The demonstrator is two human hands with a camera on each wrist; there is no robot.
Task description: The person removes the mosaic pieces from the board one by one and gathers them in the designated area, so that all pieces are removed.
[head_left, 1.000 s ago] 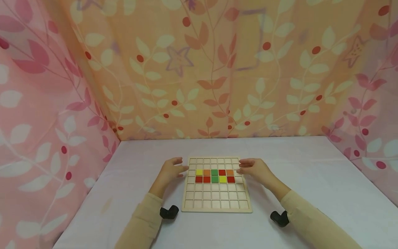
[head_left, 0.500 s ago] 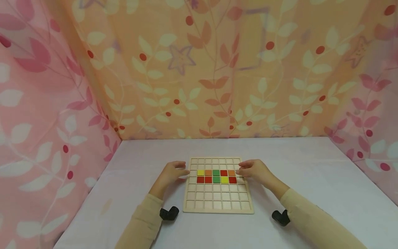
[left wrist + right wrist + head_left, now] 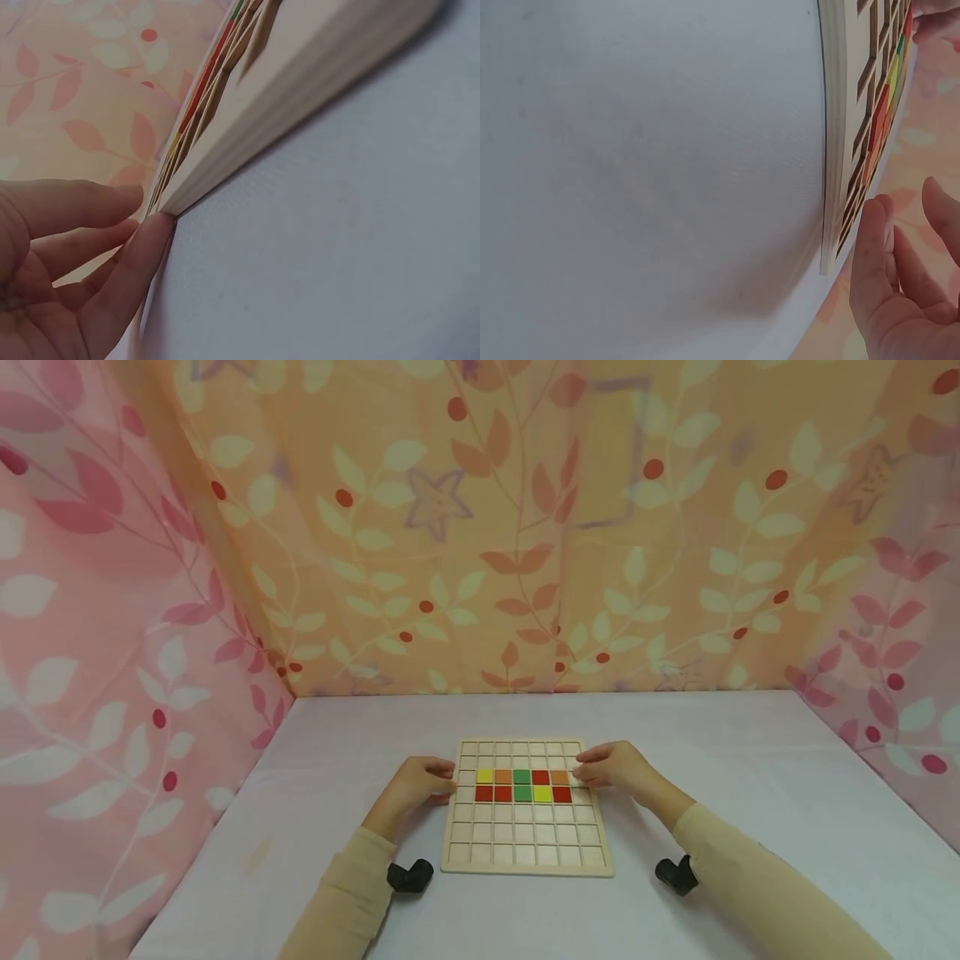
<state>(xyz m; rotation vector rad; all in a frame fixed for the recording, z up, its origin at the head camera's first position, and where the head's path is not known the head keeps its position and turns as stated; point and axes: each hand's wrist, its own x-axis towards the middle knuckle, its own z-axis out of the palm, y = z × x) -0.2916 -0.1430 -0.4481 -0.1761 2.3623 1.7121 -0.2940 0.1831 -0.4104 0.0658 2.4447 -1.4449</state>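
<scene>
A square wooden grid board point(image 3: 525, 835) lies flat on the table in the head view. Two rows of coloured tiles fill cells near its upper middle, among them a yellow tile point(image 3: 485, 777), an orange tile point(image 3: 503, 777), a green tile point(image 3: 522, 793) and a red tile point(image 3: 561, 794). My left hand point(image 3: 417, 783) is at the board's left edge; in the left wrist view its thumb point(image 3: 139, 270) touches the rim, fingers loosely bent. My right hand point(image 3: 621, 768) is by the upper right edge, thumb and fingers point(image 3: 868, 247) apart, holding nothing visible; contact there is unclear.
The table point(image 3: 697, 727) has a pale cloth. Floral curtains point(image 3: 450, 568) stand behind and at both sides. A black wrist-worn device point(image 3: 411, 877) sits at the left cuff, another black device point(image 3: 677, 875) at the right.
My left hand has moved slightly nearer the camera along the board's left edge, its fingers bending more. The right hand and the tiles have hardly changed; the view has shifted slightly.
</scene>
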